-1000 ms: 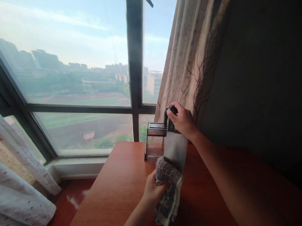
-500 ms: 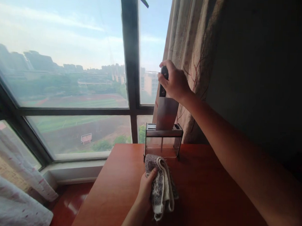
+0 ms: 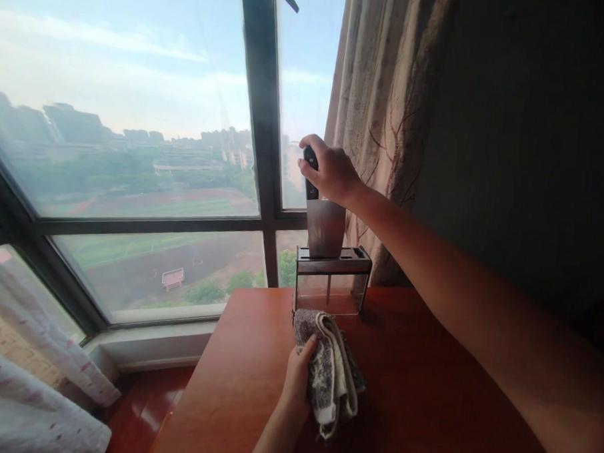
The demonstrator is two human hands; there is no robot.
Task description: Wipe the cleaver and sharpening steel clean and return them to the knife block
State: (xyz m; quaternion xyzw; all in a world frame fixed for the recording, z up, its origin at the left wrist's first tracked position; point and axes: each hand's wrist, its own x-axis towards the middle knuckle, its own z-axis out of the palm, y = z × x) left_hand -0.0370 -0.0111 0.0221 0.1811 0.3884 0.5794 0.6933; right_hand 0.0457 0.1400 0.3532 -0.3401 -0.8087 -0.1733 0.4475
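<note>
My right hand (image 3: 334, 171) is closed around the black handle of a cleaver (image 3: 325, 229). Its broad blade points down, and the lower edge meets the top of a knife block (image 3: 333, 262) with a dark slotted top and clear sides. Whether the blade tip has entered a slot cannot be made out. Below and nearer to me, my left hand (image 3: 298, 380) grips a folded grey and cream cloth (image 3: 333, 375), the thumb lying on top of it. The cloth hangs just in front of the block.
The block stands at the far end of a reddish-brown wooden table (image 3: 246, 357). Behind it are a large window with a dark frame (image 3: 267, 118) and a patterned curtain (image 3: 383, 90). A white curtain (image 3: 39, 395) hangs at lower left.
My right hand has come down and shifted left with the cleaver, whose blade now shows less height above the block. My left hand still grips the cloth.
</note>
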